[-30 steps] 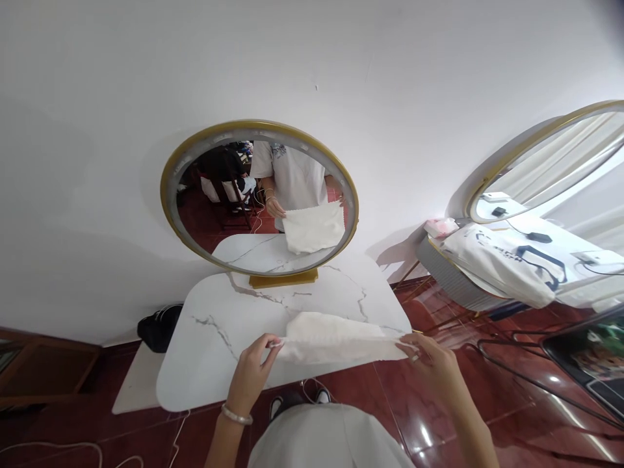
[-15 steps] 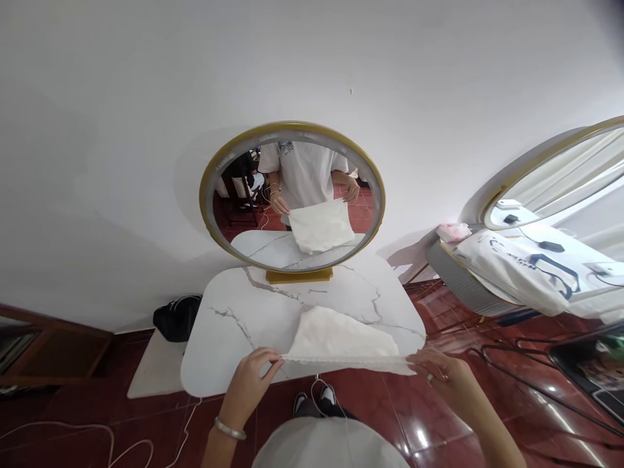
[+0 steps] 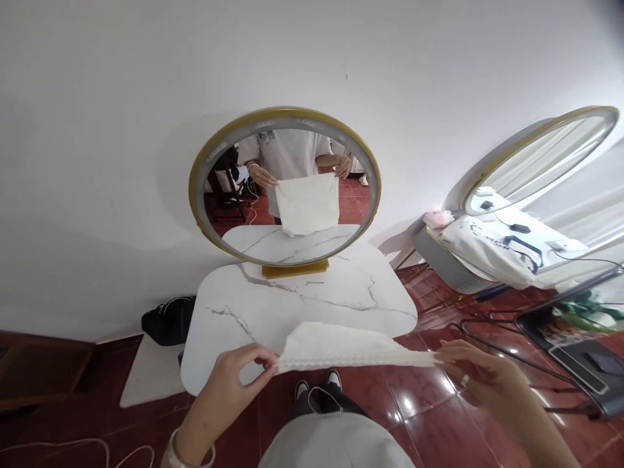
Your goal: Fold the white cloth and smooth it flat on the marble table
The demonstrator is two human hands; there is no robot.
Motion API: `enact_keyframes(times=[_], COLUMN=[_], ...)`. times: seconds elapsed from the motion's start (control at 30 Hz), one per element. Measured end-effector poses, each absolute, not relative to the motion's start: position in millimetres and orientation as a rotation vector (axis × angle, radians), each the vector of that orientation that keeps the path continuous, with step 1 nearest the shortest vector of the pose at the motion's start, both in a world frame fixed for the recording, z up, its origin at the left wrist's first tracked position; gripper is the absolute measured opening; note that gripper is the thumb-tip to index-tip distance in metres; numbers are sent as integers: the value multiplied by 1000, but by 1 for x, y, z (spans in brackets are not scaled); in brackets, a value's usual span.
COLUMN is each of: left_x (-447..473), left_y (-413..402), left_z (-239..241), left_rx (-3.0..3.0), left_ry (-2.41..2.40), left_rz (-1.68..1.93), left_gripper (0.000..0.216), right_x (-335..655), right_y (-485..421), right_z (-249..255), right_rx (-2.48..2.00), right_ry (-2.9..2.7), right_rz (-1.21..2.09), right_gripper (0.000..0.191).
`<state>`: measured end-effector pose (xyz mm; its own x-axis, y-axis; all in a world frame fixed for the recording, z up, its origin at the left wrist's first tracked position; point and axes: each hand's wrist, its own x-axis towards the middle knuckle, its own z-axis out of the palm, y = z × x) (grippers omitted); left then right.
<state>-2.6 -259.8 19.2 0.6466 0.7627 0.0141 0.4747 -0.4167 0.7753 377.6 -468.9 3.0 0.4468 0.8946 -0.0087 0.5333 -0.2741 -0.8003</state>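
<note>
A white cloth with a scalloped edge is stretched between my two hands, above the near edge of the marble-patterned table. Thumb and fingers of my left hand pinch its left corner. My right hand, with a ring on one finger, grips the right corner; its fingertips are slightly blurred. The near edge of the cloth runs almost straight, and the rest slopes away towards the table. In the round gold-framed mirror, the reflected cloth hangs as a rough square from both hands.
A second table at right carries a white bag, a pink-and-white packet and another round mirror. A black bag lies left of the table. At right stands a dark metal-framed chair with things on it. A cable crosses the floor.
Both hands have moved nearer to me and slightly further apart, with the cloth pulled up and back from the table. The view has shifted a little.
</note>
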Motion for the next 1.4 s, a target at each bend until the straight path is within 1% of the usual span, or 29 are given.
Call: enact_keyframes(times=[0.17,0.27,0.37,0.47,0.57,0.63,0.73,0.83,0.93,1.0,1.07,1.17,1.3,1.4], left_x=[8,22,51,98,152,184,216,229,232,233,235,240,243,240], left_y=[-264,-268,-268,-253,-228,-215,-218,-246,-274,-278,-267,-227,-172,-156], left_z=[44,50,45,28,4,-12,-41,-78,-118,-138,-152,-163,-176,-186], left_rx=[2073,2079,2076,2070,2103,2158,2243,2222,2096,2031,1992,1921,1843,1816], left_ry=[812,812,871,968,1142,1307,1479,1534,1612,1666,1713,1787,1839,1803], left_rz=[424,406,394,441,528,510,403,346,249,236,324,466,481,510], left_gripper=[19,27,34,36,35,33,45,42,37,33,31,30,21,17], right_x=[390,408,436,473,507,520,522,506,484,472,466,472,499,516], right_y=[-495,-502,-484,-436,-374,-339,-313,-322,-346,-356,-356,-338,-302,-284], right_z=[17,28,33,24,3,-14,-46,-90,-137,-161,-177,-190,-203,-215], right_rx=[-1847,-1826,-1898,-1970,-1939,-2001,-1987,-1889,-1829,-1821,-1834,-1898,-2122,-2249], right_ry=[-1124,-1209,-1330,-1373,-1355,-1361,-1423,-1506,-1601,-1613,-1596,-1531,-1298,-1170], right_rz=[609,517,421,407,401,229,-2,106,304,366,381,376,311,320], right_gripper=[22,20,21,28,34,37,44,44,36,33,31,30,35,35])
